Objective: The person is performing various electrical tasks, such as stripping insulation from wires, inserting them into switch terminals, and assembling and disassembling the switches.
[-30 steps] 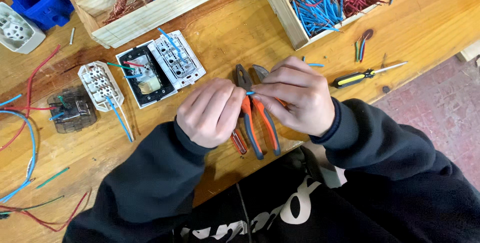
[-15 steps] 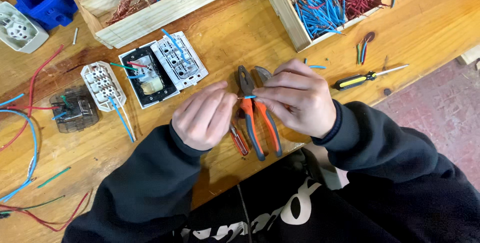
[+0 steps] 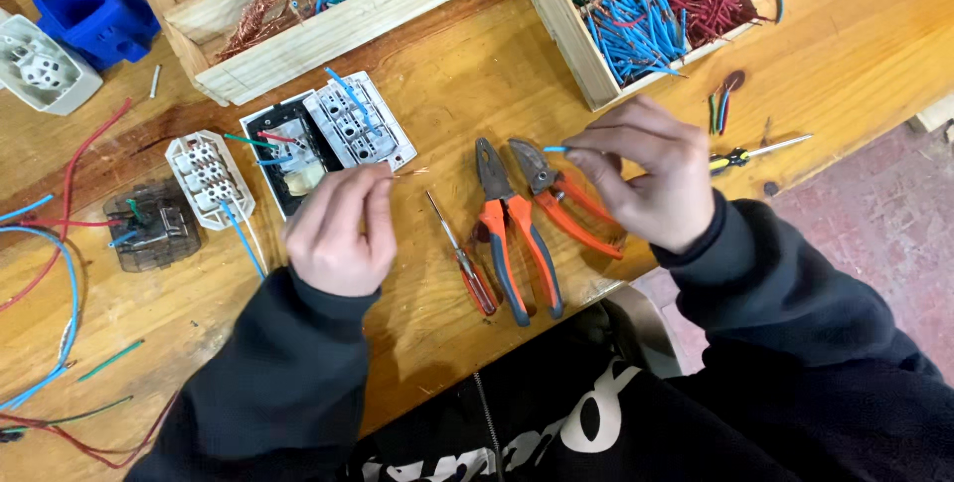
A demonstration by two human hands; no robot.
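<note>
We note hands now apart, earlier together over pliers (image 3: 517, 229) | left hand (image 3: 338, 229) pinches copper strand (image 3: 409, 173) beside switch plate (image 3: 353, 124) | right hand (image 3: 646, 174) pinches blue sleeve (image 3: 555, 148) above cutters (image 3: 561, 194) | fingertips hide both held ends; strand faint.

Workbench layout, seen from above

On the wooden bench (image 3: 477, 65), two pairs of pliers (image 3: 517, 229) lie side by side between the left hand (image 3: 338, 229) and the right hand (image 3: 641, 179), with a screwdriver (image 3: 462, 253) just left of them. A second screwdriver (image 3: 755, 152) lies right of the right hand. Behind the left hand sit the opened switch plates (image 3: 328, 139), a terminal block (image 3: 209, 179) to their left. Two wooden trays (image 3: 328, 30) of wire pieces (image 3: 636, 25) stand along the far edge, loose wires (image 3: 60, 273) trailing at far left.
</note>
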